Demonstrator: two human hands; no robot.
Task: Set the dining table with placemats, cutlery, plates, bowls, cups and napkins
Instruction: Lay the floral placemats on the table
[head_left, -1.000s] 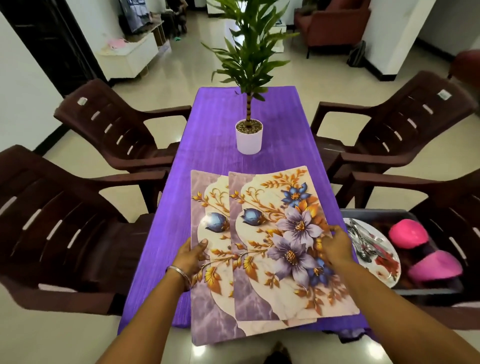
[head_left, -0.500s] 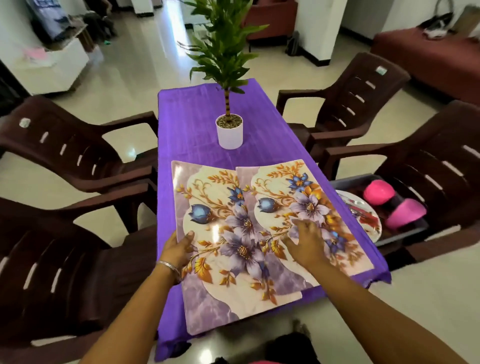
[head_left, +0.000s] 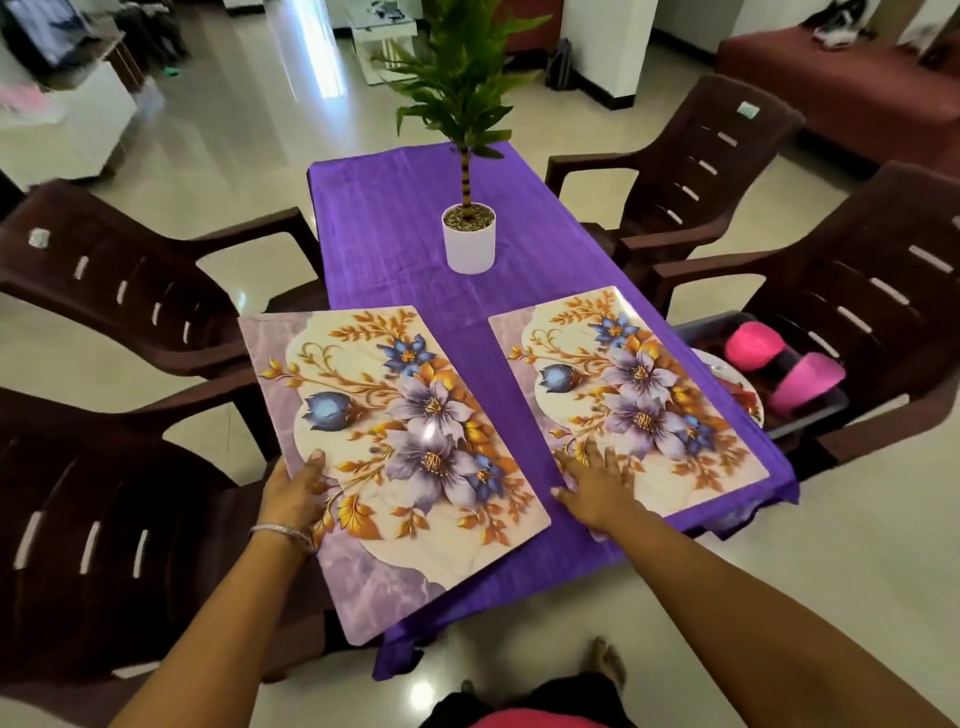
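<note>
I stand at the near end of a narrow table covered with a purple tablecloth (head_left: 395, 218). My left hand (head_left: 293, 488) grips the left placemat (head_left: 395, 457) at its left edge, thumb curled on top of the floral print and the other fingers hidden beneath, with a silver bangle (head_left: 283, 532) on that wrist. This mat is tilted; its left edge and near corner hang out past the table's left edge and near end, over the gap beside a brown plastic chair (head_left: 104, 519).

My right hand (head_left: 597, 486) lies flat on the right placemat (head_left: 634, 400), fingers straight and spread, pressing its near left corner down. That mat lies flat along the table's right edge, close to the near right corner. A strip of bare purple cloth separates the two mats.

A potted plant (head_left: 467, 228) in a white pot stands near the middle of the table, beyond both mats. On the seat of the near right chair (head_left: 872, 322) sits a dark tray (head_left: 810, 415) holding two pink cups (head_left: 779, 358) lying on their sides and a patterned plate (head_left: 743, 389), partly hidden by the table's edge. Two more brown chairs flank the far half of the table.
</note>
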